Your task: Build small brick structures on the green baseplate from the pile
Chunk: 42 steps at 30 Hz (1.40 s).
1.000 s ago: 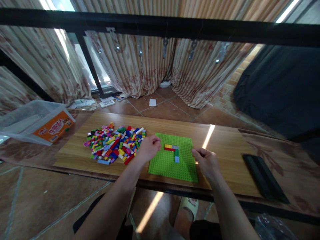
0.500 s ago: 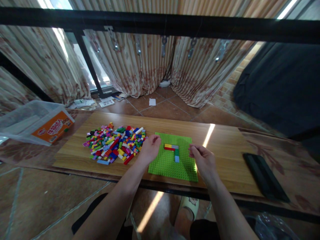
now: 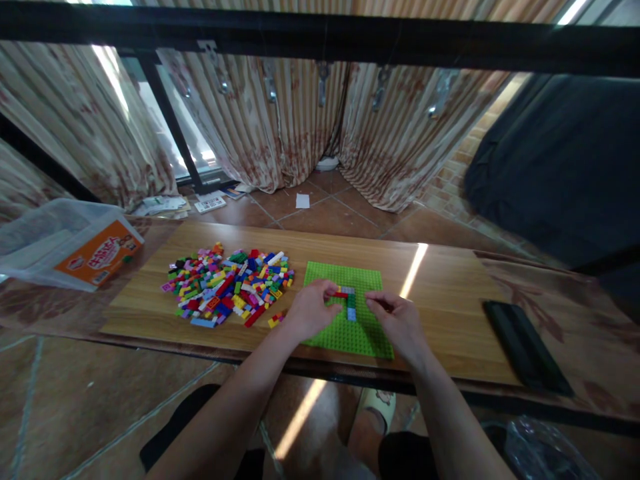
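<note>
The left hand (image 3: pixel 313 312) has slid over the plate (image 3: pixel 363 341) to the bricks (image 3: pixel 351 303) on it, thumb and fingers parted — work centres there; the right hand (image 3: pixel 401 325) curls close by — holding anything, I can't tell.

The baseplate (image 3: pixel 370 337) is lime green, bearing a red brick (image 3: pixel 341 295), a grey brick (image 3: pixel 349 290), a darker green brick (image 3: pixel 351 302) and a light blue brick (image 3: pixel 351 315). Towards eight o'clock, the loose bricks (image 3: pixel 227 287) mix red, yellow, blue, green, pink, orange and white. The bench (image 3: pixel 445 293) is tan wood-grain. At nine, a clear tub (image 3: pixel 30 257) carries an orange label (image 3: pixel 100 253) with white lettering; at four, a case (image 3: pixel 527 347) is black. The twelve o'clock curtains (image 3: pixel 300 140) are beige, brown-striped, with reddish blotches.
</note>
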Each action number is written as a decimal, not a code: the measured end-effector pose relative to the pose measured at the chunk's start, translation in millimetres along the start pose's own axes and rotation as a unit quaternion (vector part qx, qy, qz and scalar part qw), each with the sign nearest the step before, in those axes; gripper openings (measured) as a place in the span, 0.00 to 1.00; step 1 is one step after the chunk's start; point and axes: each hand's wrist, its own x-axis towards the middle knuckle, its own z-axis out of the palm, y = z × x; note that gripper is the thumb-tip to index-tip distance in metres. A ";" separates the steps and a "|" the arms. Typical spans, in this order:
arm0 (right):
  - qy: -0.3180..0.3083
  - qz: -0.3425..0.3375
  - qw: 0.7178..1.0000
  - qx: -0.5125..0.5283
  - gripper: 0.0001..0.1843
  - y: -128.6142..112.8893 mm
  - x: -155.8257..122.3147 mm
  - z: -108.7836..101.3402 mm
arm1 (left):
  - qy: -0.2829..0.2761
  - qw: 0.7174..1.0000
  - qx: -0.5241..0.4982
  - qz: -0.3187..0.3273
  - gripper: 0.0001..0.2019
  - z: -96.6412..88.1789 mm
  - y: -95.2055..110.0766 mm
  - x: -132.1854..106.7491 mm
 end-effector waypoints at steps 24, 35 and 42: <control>-0.062 -0.038 0.976 -0.206 0.13 -7.6 -4.5 -1.3 | -0.026 0.955 0.289 0.064 0.05 29.5 26.4 -25.8; -0.072 -0.043 0.974 -0.209 0.12 -6.5 -4.3 -1.7 | -0.019 0.983 0.177 0.048 0.13 34.1 15.3 -19.0; -0.083 -0.028 0.975 -0.204 0.08 -5.0 -4.0 2.6 | -0.001 0.984 0.167 0.057 0.16 32.8 13.3 -22.0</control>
